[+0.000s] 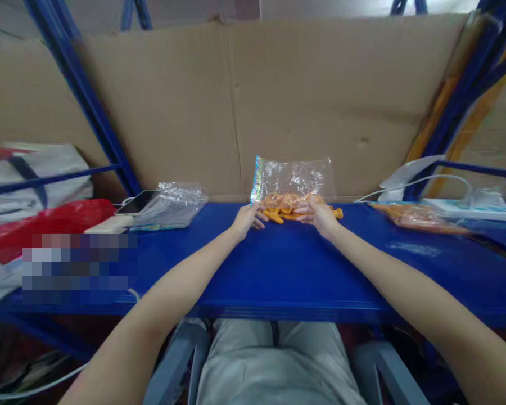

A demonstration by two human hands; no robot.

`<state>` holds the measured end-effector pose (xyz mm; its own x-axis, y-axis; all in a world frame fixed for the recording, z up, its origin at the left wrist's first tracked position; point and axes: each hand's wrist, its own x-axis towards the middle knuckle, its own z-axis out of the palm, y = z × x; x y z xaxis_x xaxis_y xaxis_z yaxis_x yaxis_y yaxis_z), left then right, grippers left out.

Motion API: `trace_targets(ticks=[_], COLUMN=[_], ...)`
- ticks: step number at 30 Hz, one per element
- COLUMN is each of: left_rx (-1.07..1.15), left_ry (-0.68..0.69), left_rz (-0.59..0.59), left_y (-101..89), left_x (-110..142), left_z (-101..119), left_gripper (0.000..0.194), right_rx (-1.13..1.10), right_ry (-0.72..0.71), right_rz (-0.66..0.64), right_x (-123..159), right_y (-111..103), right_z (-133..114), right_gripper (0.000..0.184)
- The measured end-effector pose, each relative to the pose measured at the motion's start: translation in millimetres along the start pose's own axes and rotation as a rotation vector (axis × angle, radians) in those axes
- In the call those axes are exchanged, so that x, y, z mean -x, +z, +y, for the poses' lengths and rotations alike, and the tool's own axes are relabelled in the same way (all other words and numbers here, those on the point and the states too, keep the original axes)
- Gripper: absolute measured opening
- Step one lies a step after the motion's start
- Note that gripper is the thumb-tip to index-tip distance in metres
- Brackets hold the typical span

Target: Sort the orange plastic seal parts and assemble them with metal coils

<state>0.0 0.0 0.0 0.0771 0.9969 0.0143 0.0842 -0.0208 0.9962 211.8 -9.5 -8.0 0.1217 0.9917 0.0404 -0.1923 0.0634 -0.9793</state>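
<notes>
A clear plastic bag (295, 179) with an iridescent edge stands against the cardboard at the back of the blue shelf (278, 264). A small heap of orange pieces (283, 206) lies at its mouth. My left hand (248, 216) rests at the left side of the heap, fingers curled toward the pieces. My right hand (318, 214) lies at the right side, fingers bent over the orange pieces and touching them. What either hand grips is too small to make out.
A stack of clear bags (172, 205) and a phone (135, 202) lie at the left, beside a red bag (46, 222). Another bag of orange pieces (417, 216) and white cables (421, 183) sit at the right. Cardboard (253, 107) walls the back.
</notes>
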Motion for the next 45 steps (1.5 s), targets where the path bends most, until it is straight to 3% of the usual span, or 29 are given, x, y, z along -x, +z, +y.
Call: trace_targets(ticks=[5, 9, 13, 17, 21, 25, 34, 37, 41, 45], left_rx=[0.051, 0.112, 0.133, 0.087, 0.009, 0.002, -0.004, 0.029, 0.051, 0.073], left_ry=[0.030, 0.050, 0.074, 0.063, 0.079, 0.132, 0.120, 0.110, 0.165, 0.259], left_rz=[0.197, 0.264, 0.216, 0.062, -0.056, -0.087, -0.097, -0.052, 0.086, 0.215], left_y=[-13.7, -24.7, -26.9, -22.1, -16.1, -13.4, -9.8, -8.1, -8.9, -9.9], left_x=[-17, -28, -29, -23, -17, -15, -12, -9, -12, -19], left_z=[-6, -7, -7, -7, -8, -9, -5, -3, -4, -9], left_gripper=[0.010, 0.012, 0.022, 0.035, 0.022, 0.015, 0.022, 0.021, 0.019, 0.015], right_rx=[0.077, 0.089, 0.071, 0.075, 0.107, 0.134, 0.078, 0.022, 0.100, 0.145], right_ry=[-0.056, -0.139, -0.184, -0.202, -0.210, -0.238, -0.238, -0.165, -0.010, -0.014], right_rz=[0.067, 0.053, 0.012, 0.008, 0.027, 0.090, 0.228, 0.113, -0.205, -0.251], right_x=[-1, -5, -11, -9, -4, -6, -18, -11, 1, 8], right_y=[-11, -17, -21, -20, -18, -22, -27, -21, -10, -2], right_z=[-7, -14, -16, -15, -18, -17, -10, -12, -7, -1], right_gripper=[0.042, 0.047, 0.055, 0.057, 0.057, 0.056, 0.050, 0.043, 0.029, 0.024])
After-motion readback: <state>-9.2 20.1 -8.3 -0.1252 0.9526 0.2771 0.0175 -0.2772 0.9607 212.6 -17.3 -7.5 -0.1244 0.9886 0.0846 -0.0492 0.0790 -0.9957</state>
